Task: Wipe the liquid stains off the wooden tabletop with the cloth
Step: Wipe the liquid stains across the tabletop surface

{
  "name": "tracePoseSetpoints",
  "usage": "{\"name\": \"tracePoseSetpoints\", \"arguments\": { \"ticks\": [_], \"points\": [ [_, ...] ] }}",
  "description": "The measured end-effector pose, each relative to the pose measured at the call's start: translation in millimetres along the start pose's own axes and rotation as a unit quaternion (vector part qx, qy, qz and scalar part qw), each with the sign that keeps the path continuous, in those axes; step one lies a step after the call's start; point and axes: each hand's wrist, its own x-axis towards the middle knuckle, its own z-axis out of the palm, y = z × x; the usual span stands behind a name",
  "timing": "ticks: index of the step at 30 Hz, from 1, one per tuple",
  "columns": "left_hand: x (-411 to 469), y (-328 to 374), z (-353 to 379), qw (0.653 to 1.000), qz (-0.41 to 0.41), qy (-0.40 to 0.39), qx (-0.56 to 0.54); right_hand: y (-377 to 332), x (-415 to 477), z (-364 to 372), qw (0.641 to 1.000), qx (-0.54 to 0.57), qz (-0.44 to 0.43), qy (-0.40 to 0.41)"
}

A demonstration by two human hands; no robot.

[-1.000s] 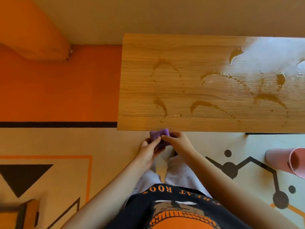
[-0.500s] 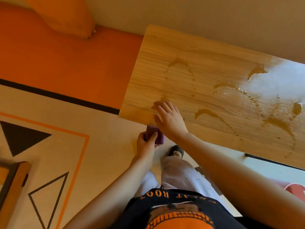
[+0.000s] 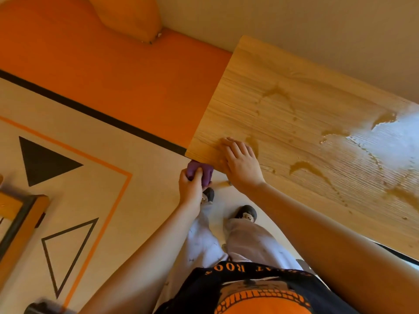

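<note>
The wooden tabletop (image 3: 306, 71) runs from the centre to the right edge of the view and carries several brown liquid stains (image 3: 303, 167). My right hand (image 3: 240, 162) lies flat on the tabletop near its front left corner, fingers straight, just left of a small stain (image 3: 252, 141). My left hand (image 3: 191, 184) grips a bunched purple cloth (image 3: 200, 170) just below the table's front edge, off the surface. Bright glare hides part of the wet area at the right.
Below the table lies a patterned floor with an orange band (image 3: 113, 75), a black stripe and triangles. A wooden object (image 3: 20, 220) stands at the left edge. My legs and shoes (image 3: 246, 213) are under the table's front edge.
My right hand left the cloth and came to lie flat on the tabletop, then slid slightly left. My left hand keeps the cloth below the edge. The view tilted and swung.
</note>
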Motion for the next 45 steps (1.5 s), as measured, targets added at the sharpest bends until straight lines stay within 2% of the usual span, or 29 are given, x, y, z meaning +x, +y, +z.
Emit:
{"name": "tracePoseSetpoints", "arguments": {
  "ticks": [4,9,12,19,27,31,35,39,45],
  "points": [
    [-9,-4,5,0.999,0.000,-0.034,0.028,-5,-2,7,1.000,-0.006,0.004,0.014],
    [11,26,-22,0.998,0.045,0.013,0.030,-4,-2,9,1.000,-0.012,0.002,0.016],
    [20,36,-30,0.996,0.073,0.015,0.043,-8,-1,11,1.000,-0.009,0.016,0.023],
    [14,31,-29,0.993,0.051,-0.032,0.106,-13,4,8,0.998,-0.005,0.049,0.036],
    [37,58,-54,0.979,0.080,-0.104,0.158,-15,51,-12,0.990,0.041,0.124,0.045],
    [53,62,-64,0.978,0.066,-0.126,0.155,-8,105,-14,0.979,0.067,0.179,0.077],
    [63,61,-67,0.987,0.019,-0.112,0.115,-14,134,3,0.961,0.080,0.247,0.092],
    [68,64,-61,0.988,-0.014,-0.135,0.080,-20,131,13,0.955,0.071,0.248,0.143],
    [91,84,-43,0.975,-0.002,-0.176,0.136,-17,138,13,0.954,0.068,0.251,0.150]
  ]
}}
